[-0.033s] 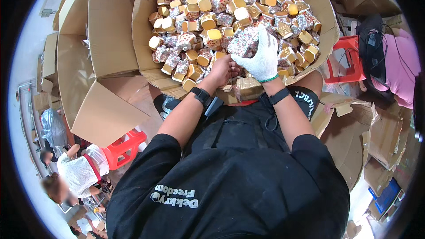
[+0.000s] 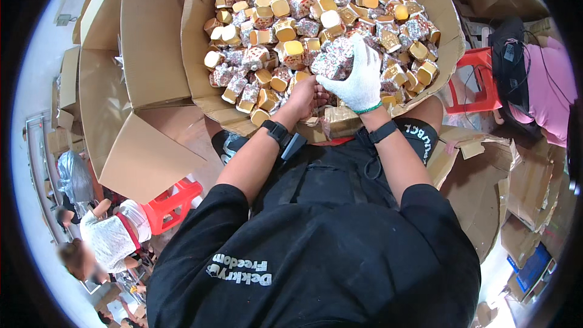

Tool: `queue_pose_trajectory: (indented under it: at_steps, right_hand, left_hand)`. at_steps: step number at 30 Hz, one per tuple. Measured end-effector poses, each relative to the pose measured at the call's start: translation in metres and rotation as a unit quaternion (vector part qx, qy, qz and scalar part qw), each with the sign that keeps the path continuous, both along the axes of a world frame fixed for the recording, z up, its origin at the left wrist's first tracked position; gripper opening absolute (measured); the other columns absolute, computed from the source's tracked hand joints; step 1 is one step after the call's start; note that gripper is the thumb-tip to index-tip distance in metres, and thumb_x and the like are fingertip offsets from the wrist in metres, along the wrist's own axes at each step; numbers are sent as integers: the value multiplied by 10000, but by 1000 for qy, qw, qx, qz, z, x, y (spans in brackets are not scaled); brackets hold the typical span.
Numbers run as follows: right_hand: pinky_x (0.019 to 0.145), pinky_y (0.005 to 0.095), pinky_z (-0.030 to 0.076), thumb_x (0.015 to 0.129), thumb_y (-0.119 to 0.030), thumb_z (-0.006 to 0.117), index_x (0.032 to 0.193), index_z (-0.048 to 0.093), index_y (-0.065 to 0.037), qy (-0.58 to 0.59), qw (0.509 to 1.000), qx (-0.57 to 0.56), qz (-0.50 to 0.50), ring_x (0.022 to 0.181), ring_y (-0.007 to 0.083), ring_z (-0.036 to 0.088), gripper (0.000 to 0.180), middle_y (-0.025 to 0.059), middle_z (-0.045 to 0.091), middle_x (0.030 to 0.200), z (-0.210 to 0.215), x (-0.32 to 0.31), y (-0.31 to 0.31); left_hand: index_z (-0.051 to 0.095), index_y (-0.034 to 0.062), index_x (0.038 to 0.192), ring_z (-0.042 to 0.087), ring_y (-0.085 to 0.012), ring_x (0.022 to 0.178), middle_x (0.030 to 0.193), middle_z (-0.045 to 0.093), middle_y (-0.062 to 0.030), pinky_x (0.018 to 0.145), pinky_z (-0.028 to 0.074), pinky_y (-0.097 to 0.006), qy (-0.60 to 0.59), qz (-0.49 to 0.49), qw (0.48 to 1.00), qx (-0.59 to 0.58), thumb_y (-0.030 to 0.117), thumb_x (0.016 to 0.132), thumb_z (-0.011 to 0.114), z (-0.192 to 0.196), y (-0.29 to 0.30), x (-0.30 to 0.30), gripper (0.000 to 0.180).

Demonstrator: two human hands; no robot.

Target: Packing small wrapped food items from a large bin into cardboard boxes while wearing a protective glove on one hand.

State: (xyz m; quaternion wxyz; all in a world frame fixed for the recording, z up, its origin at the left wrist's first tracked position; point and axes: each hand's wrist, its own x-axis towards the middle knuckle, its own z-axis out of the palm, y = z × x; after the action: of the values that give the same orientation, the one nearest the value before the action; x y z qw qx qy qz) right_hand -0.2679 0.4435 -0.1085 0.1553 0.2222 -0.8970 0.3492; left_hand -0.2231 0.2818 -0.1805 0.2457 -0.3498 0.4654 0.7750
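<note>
My right hand (image 2: 357, 79), in a white knitted glove with a green cuff, grips a clear pack of small multicoloured bits (image 2: 334, 59). Its thumb is on the near side and its fingers are on the right side of the pack. My bare left hand (image 2: 306, 96) is closed, its fingers curled just below and left of the pack. Whatever may be in those fingers is hidden. Both hands are over the near side of a big open cardboard box (image 2: 197, 54), heaped with small tubs (image 2: 285, 29) that have gold or yellow ends and patterned or speckled sides.
An open carton (image 2: 155, 36) with raised flaps stands at the left, a torn carton (image 2: 473, 188) at the lower right. Red plastic stools (image 2: 173, 206) are on both sides. One person (image 2: 109, 237) is at lower left, another in pink (image 2: 549, 91) at right.
</note>
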Motion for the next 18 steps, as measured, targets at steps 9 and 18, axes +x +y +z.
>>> queue_pose_trajectory:
  at_steps: [9,18]
  right_hand:
    - [1049,517,368,583,-519,862,1454,346,19,-34,999,-17,-9,1204,426,478,1147,234,514,1310,7,3,8]
    - [967,333,479,709,-59,835,1174,506,12,-8,969,-212,-131,1037,180,610,574,97,629,1109,126,33,145]
  left_hand:
    - [580,49,1067,606,-206,805,903,627,-89,733,513,-348,7,3,1000,10,230,982,344,-5,5,-4,310]
    - [581,39,1119,606,-167,778,891,672,-69,731,513,-316,29,-34,999,1,314,1019,465,-7,-1,-1,315]
